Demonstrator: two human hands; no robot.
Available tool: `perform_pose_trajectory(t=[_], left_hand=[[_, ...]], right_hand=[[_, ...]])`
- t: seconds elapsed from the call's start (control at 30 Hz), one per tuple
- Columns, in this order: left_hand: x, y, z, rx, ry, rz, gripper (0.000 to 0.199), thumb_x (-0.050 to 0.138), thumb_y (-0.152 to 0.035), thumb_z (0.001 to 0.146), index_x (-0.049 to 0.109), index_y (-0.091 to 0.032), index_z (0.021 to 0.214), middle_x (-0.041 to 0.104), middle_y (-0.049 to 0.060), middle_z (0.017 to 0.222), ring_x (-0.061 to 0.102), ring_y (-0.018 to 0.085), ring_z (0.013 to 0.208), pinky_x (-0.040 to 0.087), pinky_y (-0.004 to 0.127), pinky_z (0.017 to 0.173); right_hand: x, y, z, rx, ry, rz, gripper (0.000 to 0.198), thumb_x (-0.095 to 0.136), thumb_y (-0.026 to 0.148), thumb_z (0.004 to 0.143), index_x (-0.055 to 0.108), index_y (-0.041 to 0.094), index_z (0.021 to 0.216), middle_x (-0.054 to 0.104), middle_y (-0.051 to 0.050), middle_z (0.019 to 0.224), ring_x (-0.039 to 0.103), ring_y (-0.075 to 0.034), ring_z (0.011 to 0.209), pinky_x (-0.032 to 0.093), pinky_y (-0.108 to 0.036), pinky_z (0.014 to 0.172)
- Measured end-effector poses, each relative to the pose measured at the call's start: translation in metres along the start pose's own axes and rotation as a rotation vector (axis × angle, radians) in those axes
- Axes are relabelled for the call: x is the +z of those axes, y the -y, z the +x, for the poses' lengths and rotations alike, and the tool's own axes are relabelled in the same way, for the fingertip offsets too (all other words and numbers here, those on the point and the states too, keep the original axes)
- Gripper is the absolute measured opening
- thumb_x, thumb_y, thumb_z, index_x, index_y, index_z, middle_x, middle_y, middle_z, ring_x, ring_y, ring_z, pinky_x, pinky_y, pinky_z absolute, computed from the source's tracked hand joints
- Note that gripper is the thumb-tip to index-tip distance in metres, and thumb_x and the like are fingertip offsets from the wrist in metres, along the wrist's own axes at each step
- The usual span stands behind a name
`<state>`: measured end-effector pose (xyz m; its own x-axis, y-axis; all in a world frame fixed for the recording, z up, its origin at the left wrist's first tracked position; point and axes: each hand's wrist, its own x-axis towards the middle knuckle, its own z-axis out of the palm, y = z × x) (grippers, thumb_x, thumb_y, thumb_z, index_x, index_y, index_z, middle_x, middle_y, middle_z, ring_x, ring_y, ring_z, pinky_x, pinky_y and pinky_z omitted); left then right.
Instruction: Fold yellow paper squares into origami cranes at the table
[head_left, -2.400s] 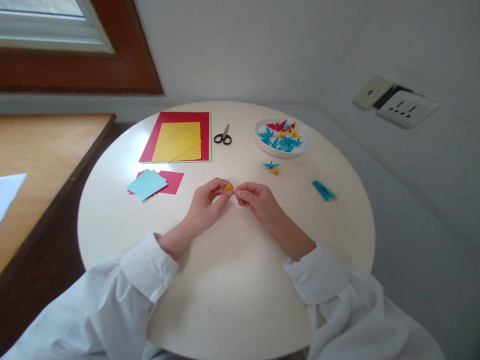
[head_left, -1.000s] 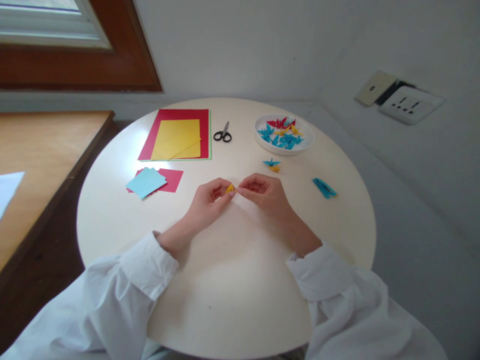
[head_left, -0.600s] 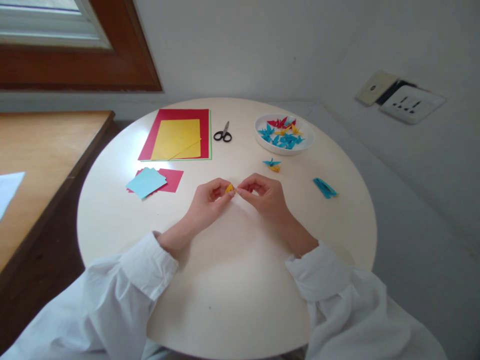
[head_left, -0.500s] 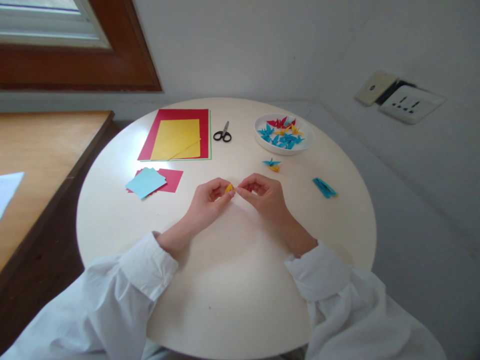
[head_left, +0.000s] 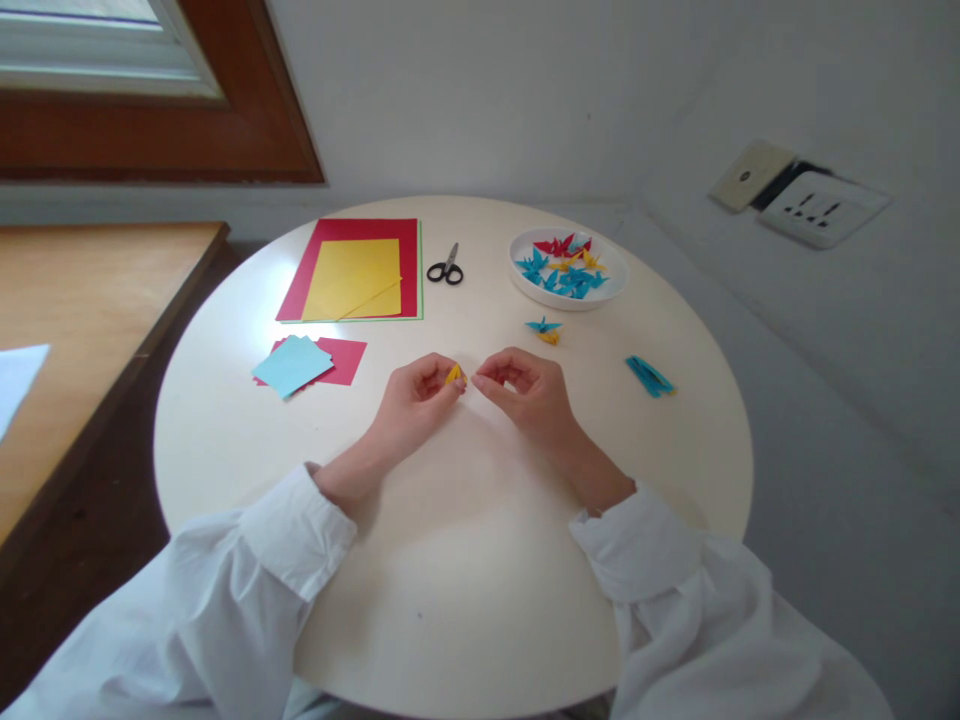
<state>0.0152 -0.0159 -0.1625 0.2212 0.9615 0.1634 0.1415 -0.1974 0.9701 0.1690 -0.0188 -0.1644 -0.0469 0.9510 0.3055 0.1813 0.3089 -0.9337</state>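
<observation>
Right at the centre, a tiny folded piece of yellow paper (head_left: 454,373) sits between thumb and fingers of the left hand (head_left: 415,398), that grip closed down on it, just above the white round worktop (head_left: 450,560); a pinch by the tips seems to suit something so small, leaving its right end exposed. Just beside that end comes the right hand (head_left: 527,388), thumb and forefinger drawn close together; whether that grip meets fully or has a sliver of paper, I can't tell. The left looks like the steadying hand, the right the fine-working one. Beyond them, slightly right, a small blue folded paper bird (head_left: 543,325) stands next to a yellow folded paper piece (head_left: 550,338), both within easy reach. Out right lies a bundle of narrow blue folded paper strips (head_left: 649,376), bunched perhaps so they don't scatter. Far right, a shallow round white dish (head_left: 559,301) gathers red, yellow and blue folded paper birds, its rim likely corralling them. Far centre, black-handled scissors (head_left: 445,272), blades pointing away. And left, pale blue paper squares (head_left: 294,366) overlap crimson paper pieces (head_left: 347,362), with yellow paper (head_left: 356,272) on a larger red sheet (head_left: 409,270) behind, seemingly sorted by size.
</observation>
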Motion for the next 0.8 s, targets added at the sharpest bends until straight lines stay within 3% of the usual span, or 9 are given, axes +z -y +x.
perform_pose_trajectory(t=[0.2, 0.8], left_hand=[[-0.0003, 0.0009, 0.0001, 0.030, 0.012, 0.057, 0.012, 0.060, -0.027, 0.075, 0.056, -0.016, 0.071, 0.049, -0.003, 0.060, 0.042, 0.009, 0.056, 0.032, 0.023, 0.051], [0.0005, -0.0020, 0.0001, 0.013, 0.009, 0.025, 0.016, 0.059, -0.031, 0.076, 0.056, -0.016, 0.070, 0.055, 0.000, 0.063, 0.047, 0.011, 0.058, 0.036, 0.023, 0.053]], right_hand=[[0.0017, 0.0022, -0.0005, 0.044, 0.049, 0.007, 0.013, 0.066, 0.030, 0.067, 0.059, 0.019, 0.065, 0.063, 0.000, 0.065, 0.055, -0.013, 0.061, 0.044, -0.028, 0.059], [0.0023, 0.0005, -0.0001, 0.025, 0.052, -0.012, 0.011, 0.062, 0.028, 0.069, 0.058, 0.019, 0.065, 0.061, 0.000, 0.064, 0.054, -0.012, 0.061, 0.042, -0.027, 0.060]])
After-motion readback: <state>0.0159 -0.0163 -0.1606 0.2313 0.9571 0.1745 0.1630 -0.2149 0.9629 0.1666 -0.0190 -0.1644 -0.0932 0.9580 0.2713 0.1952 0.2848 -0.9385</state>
